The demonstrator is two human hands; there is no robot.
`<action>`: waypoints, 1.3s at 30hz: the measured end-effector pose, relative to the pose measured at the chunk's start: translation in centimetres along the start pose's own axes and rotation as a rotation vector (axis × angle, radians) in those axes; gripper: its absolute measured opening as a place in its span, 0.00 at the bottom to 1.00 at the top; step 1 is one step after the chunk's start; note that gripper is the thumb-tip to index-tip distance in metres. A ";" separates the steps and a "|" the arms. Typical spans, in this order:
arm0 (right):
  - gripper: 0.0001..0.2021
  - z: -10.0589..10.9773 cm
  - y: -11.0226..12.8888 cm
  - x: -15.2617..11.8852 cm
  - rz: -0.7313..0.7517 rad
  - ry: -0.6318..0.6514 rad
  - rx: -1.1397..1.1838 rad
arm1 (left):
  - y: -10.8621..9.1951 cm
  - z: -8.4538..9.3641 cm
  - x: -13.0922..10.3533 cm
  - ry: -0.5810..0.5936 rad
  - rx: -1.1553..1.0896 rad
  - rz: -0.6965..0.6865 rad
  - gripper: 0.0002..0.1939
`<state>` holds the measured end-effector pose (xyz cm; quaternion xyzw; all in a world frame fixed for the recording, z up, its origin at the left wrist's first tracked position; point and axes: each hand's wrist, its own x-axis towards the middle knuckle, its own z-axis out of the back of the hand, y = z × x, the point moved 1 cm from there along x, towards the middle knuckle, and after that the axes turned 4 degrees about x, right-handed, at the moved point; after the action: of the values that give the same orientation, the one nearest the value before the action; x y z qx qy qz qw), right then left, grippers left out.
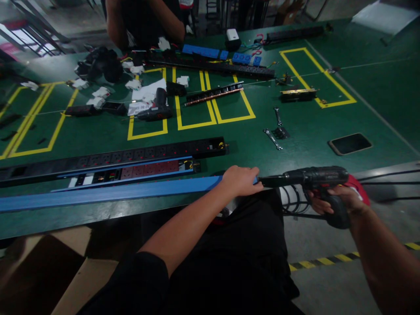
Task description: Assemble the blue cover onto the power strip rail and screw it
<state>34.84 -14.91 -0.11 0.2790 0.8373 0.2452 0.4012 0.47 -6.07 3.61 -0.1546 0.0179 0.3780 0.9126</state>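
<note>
My left hand (241, 180) is closed over the right end of a long blue bar (131, 190) lying along the table's near edge. My right hand (337, 199) is wrapped round the handle of a black power drill (315, 176). The drill points left, its tip close to the bar's end beside my left fingers. Behind the blue bar lie a blue-edged strip with red sockets (149, 170) and a long black socket strip (131, 155).
On the green table (249, 140) are a phone (350, 143), wrenches (273, 139), a second drill (157, 107), a metal strip (215, 93) and white connectors (101, 92). A person (144, 22) is across the table. A cardboard box (87, 280) stands below left.
</note>
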 end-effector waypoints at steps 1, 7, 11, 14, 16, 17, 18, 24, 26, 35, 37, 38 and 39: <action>0.19 0.0 0.1 0.0 -0.012 -0.007 0.000 | 0.0 0.0 0.0 0.003 0.001 0.000 0.21; 0.18 -0.8 1.7 -0.5 0.026 -0.096 -0.112 | -0.1 0.0 0.0 0.003 0.014 0.009 0.21; 0.19 -1.1 2.8 -0.4 -0.032 -0.130 -0.158 | 0.0 0.0 0.0 0.002 0.010 0.007 0.21; 0.18 -0.7 2.9 -0.1 -0.070 -0.106 -0.117 | -0.1 0.0 0.0 0.011 0.006 0.004 0.21; 0.17 -0.1 2.6 0.1 -0.105 -0.114 -0.062 | -0.1 0.0 0.0 0.012 0.008 0.007 0.21; 0.16 0.1 2.5 0.1 -0.122 -0.115 -0.041 | -0.1 0.1 0.0 0.012 0.009 0.010 0.21; 0.16 0.4 2.4 0.2 -0.134 -0.109 -0.030 | -0.2 0.1 0.0 0.012 0.010 0.011 0.21; 0.15 0.7 2.1 0.3 -0.137 -0.021 -0.066 | -0.1 0.0 0.0 0.016 0.004 0.000 0.21; 0.15 0.5 2.2 0.3 -0.125 -0.021 -0.073 | -0.1 -0.1 0.0 0.005 0.002 0.001 0.21; 0.14 -0.1 2.3 0.2 -0.083 -0.047 -0.102 | 0.0 -0.2 0.0 -0.021 0.006 -0.006 0.20; 0.14 -0.2 2.3 0.1 -0.079 -0.068 -0.111 | 0.0 -0.3 0.0 -0.023 0.002 -0.008 0.20; 0.14 -0.3 2.2 0.1 -0.078 -0.078 -0.113 | 0.0 -0.3 0.0 -0.021 0.000 -0.008 0.20; 0.14 -0.2 2.2 0.1 -0.075 -0.081 -0.112 | 0.0 -0.3 0.0 -0.017 0.000 -0.006 0.20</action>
<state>35.19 -13.30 1.36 0.2341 0.8153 0.2650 0.4585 0.51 -6.14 3.36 -0.1514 0.0098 0.3763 0.9140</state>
